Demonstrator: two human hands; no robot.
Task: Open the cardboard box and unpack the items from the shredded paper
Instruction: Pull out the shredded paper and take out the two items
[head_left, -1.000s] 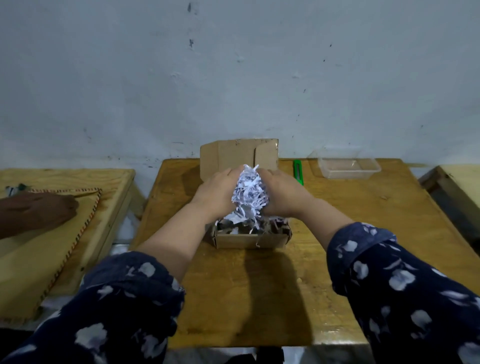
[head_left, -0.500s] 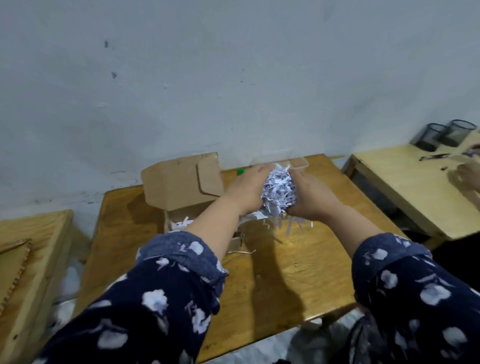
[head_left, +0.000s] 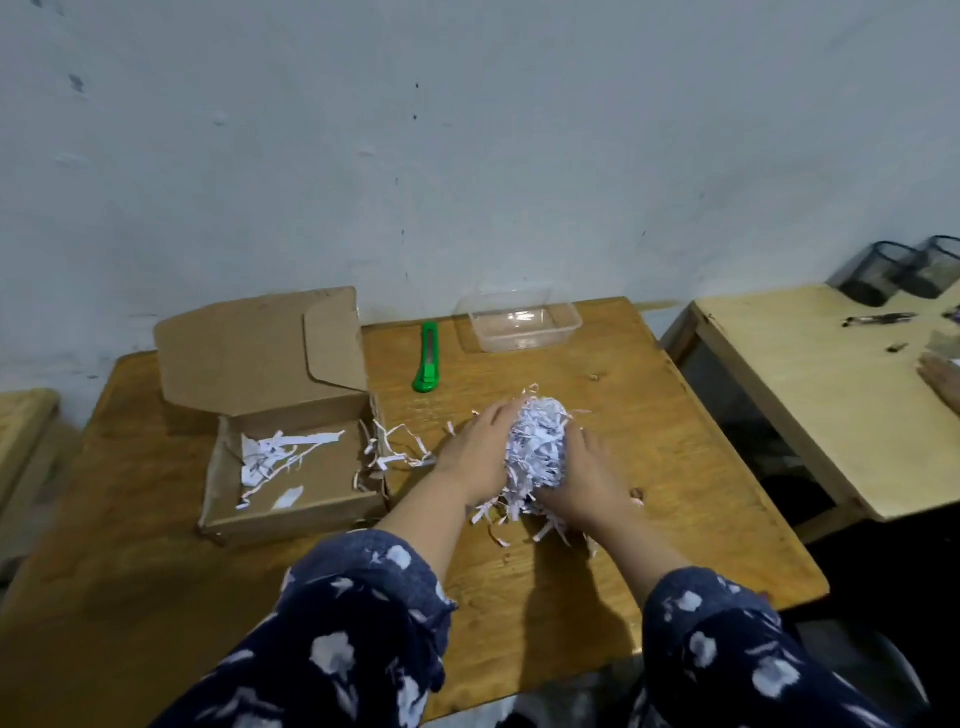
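The cardboard box (head_left: 291, 512) stands open on the left of the wooden table (head_left: 675, 467), lid flap up. Only a few white paper strips (head_left: 280, 454) lie on its floor, and some hang over its right wall. To the right of the box, a big clump of shredded paper (head_left: 537, 449) rests on the table. My left hand (head_left: 480, 449) and my right hand (head_left: 582, 483) press against its two sides, holding it between them. Whatever is inside the clump is hidden.
A green utility knife (head_left: 427, 364) lies behind the clump. A clear plastic tub (head_left: 519, 325) sits at the table's far edge. Another table (head_left: 810, 395) stands to the right with two dark mesh cups (head_left: 898, 270). The wall is close behind.
Both hands lifted the clump of shredded paper out of the box, carried it to the right and lowered it onto the table. My view also swung right.
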